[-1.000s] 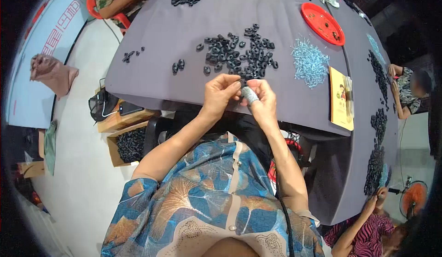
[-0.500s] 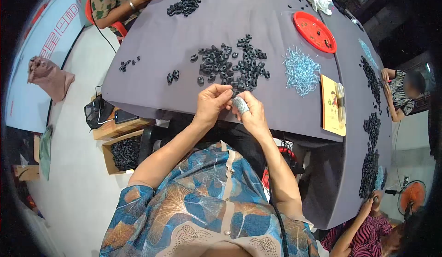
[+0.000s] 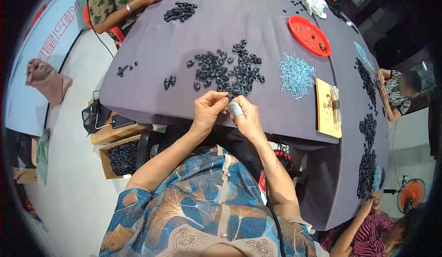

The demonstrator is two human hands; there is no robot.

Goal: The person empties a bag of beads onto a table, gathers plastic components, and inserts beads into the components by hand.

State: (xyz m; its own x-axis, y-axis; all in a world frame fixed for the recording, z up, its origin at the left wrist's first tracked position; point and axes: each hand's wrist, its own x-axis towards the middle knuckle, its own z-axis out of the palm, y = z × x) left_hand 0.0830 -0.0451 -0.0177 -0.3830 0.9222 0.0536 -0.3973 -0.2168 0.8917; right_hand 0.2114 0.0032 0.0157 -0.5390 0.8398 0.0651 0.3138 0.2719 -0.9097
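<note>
My left hand [image 3: 207, 113] and my right hand [image 3: 249, 119] meet at the near edge of the grey-covered table [image 3: 138, 89]. Both are closed in a pinch, fingertips almost touching. What sits between them is mostly hidden; a small dark bit shows there, too small to name. A grey wrap [image 3: 235, 109] covers one digit of my right hand. Just beyond my fingers spreads a pile of small black oval pieces with holes [image 3: 215, 68]. A couple of similar black pieces [image 3: 170, 81] lie apart to the left.
To the right are a heap of thin bluish pieces [image 3: 297, 75], a yellow booklet [image 3: 323, 109] and a red tray [image 3: 294, 25]. A cardboard box [image 3: 105, 165] of black pieces stands below left. Other people sit around, including a person in a leaf-patterned shirt [image 3: 107, 4].
The view has shifted slightly, so most table items appear a little further left. My hands stay pinched together at the table edge, with only small finger movement.
</note>
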